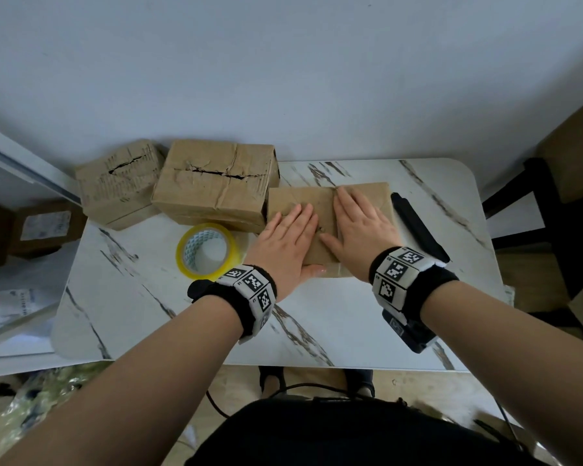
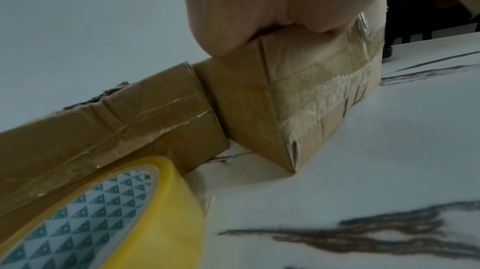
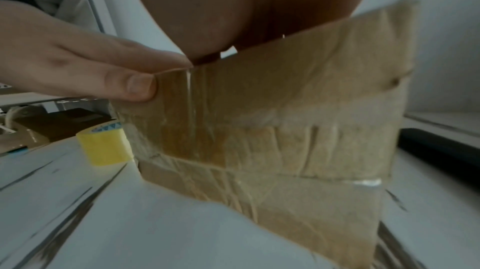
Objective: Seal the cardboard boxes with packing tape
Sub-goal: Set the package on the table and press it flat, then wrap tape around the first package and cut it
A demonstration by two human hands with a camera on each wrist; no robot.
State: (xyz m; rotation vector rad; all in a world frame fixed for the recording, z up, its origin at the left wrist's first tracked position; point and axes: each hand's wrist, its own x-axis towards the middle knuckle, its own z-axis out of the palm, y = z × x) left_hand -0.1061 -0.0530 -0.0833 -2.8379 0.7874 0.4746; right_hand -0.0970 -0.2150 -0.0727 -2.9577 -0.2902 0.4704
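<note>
A small brown cardboard box (image 1: 300, 203) (image 2: 306, 97) (image 3: 298, 121), wrapped in clear tape, sits on the marble table (image 1: 216, 317). Both hands lie flat on its top, fingers straight. My left hand (image 1: 292, 237) presses the left half, its thumb (image 3: 135, 86) hanging over the near edge. My right hand (image 1: 359, 227) presses the right half. A yellow tape roll (image 1: 206, 251) (image 2: 109, 218) (image 3: 103, 146) lies flat on the table just left of the box.
Two larger worn boxes, one (image 1: 216, 183) touching the small box and another (image 1: 118, 183) farther left, stand at the table's back left. A black utility knife (image 1: 418, 227) lies right of the small box. More boxes (image 1: 44, 227) sit off the table, left.
</note>
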